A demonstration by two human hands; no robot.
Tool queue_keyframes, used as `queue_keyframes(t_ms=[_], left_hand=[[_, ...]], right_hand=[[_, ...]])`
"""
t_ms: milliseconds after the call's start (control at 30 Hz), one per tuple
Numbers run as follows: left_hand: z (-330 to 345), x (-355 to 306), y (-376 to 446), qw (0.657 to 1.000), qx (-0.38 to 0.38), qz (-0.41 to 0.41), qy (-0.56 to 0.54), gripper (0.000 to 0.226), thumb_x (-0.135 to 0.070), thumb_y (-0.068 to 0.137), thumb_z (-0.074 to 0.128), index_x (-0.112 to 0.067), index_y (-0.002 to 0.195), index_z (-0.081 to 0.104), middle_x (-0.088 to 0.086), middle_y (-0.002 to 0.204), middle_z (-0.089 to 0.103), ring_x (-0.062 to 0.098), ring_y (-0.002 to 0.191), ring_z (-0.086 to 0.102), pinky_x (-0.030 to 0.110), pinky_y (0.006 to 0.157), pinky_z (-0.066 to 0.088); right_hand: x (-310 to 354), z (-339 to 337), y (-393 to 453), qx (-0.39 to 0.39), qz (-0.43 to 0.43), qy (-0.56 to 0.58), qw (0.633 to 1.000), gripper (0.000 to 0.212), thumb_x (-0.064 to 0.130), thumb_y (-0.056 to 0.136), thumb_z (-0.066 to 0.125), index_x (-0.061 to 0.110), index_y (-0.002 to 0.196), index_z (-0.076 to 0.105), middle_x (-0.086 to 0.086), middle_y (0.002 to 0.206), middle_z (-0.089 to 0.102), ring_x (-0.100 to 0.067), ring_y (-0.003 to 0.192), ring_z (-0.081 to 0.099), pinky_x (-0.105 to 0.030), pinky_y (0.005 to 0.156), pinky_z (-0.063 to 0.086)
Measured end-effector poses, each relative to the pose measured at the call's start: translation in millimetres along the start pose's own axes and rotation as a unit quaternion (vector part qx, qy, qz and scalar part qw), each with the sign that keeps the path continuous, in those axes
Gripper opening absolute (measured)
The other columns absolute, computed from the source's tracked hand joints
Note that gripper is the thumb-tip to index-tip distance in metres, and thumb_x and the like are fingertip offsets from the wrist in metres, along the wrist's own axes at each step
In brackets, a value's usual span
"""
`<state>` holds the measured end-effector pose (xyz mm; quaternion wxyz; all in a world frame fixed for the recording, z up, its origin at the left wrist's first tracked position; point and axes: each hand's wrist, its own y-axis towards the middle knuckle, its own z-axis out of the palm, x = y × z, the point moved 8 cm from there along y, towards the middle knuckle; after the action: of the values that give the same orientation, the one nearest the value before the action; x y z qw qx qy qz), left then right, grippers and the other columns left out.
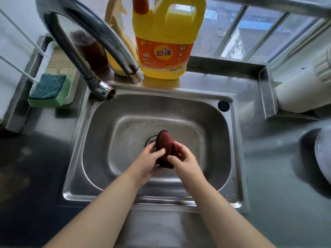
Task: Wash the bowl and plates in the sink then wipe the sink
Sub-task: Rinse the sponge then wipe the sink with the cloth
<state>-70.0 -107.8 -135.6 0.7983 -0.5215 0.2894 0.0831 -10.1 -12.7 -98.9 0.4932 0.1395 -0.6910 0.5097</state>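
While both hands grip the cloth [165, 149], sink [100, 136] walls stand apart.

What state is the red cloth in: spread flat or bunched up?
Bunched up. The red cloth is gathered between the left hand and right hand above the sink drain.

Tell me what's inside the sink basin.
Inside the sink: both hands, left and right, gripping a dark red cloth over the drain, which they partly cover. No dishes visible.
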Motion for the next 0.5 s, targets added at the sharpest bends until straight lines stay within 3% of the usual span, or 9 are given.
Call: queue_keyframes(t_ms=[67, 167, 300, 400, 500], left_hand=[[1.2, -2.1, 14.4, 1.0, -0.007, 0.005, -0.011, 0.034, -0.008, 0.096, 0.05, -0.01, 0.13, 0.051, 0.011, 0.105, 0.065, 0.021, 0.083, 0.064, 0.031, 0.06, 0.056], [7.4, -0.1, 34.6, 1.0, 0.01, 0.001, 0.007, 0.032, -0.008, 0.097, 0.048, -0.004, 0.128, 0.052, 0.012, 0.106, 0.064, 0.021, 0.086, 0.063, 0.034, 0.073, 0.053], [32.9, 8.4, 55.7, 1.0, 0.022, 0.004, 0.021, 0.027, 0.003, 0.096, 0.047, -0.011, 0.119, 0.05, 0.006, 0.098, 0.062, 0.018, 0.077, 0.062, 0.03, 0.054, 0.057], [57.1, 18.7, 69.8, 0.997, 0.036, 0.009, 0.062, 0.032, 0.004, 0.095, 0.049, -0.011, 0.123, 0.048, 0.014, 0.101, 0.06, 0.027, 0.073, 0.061, 0.035, 0.043, 0.055], [85.6, 28.6, 82.7, 0.992, 0.05, 0.016, 0.111, 0.036, 0.003, 0.093, 0.052, -0.009, 0.127, 0.048, 0.021, 0.109, 0.057, 0.032, 0.073, 0.061, 0.037, 0.046, 0.055]], right_hand=[[6.0, -15.8, 0.9, -0.027, -0.005, -0.065, 0.998, 0.034, 0.003, 0.091, 0.054, 0.017, 0.121, 0.06, 0.004, 0.114, 0.066, -0.004, 0.105, 0.061, -0.012, 0.085, 0.046], [20.9, -57.8, -3.6, -0.113, -0.026, -0.132, 0.984, 0.029, 0.018, 0.093, 0.057, 0.021, 0.121, 0.063, 0.012, 0.113, 0.065, 0.004, 0.102, 0.059, -0.009, 0.085, 0.044], [44.1, -120.5, -27.5, -0.22, -0.081, -0.054, 0.971, 0.02, 0.011, 0.095, 0.054, 0.024, 0.098, 0.068, 0.008, 0.093, 0.072, -0.004, 0.091, 0.066, -0.022, 0.084, 0.052], [57.0, -163.6, -57.6, -0.312, -0.115, 0.001, 0.943, 0.026, 0.006, 0.096, 0.049, 0.023, 0.088, 0.068, 0.006, 0.082, 0.072, -0.007, 0.083, 0.067, -0.019, 0.077, 0.054], [55.1, -184.3, -75.8, -0.341, -0.117, 0.007, 0.933, 0.032, 0.008, 0.097, 0.048, 0.026, 0.08, 0.07, 0.006, 0.081, 0.072, -0.01, 0.081, 0.066, -0.019, 0.073, 0.054]])
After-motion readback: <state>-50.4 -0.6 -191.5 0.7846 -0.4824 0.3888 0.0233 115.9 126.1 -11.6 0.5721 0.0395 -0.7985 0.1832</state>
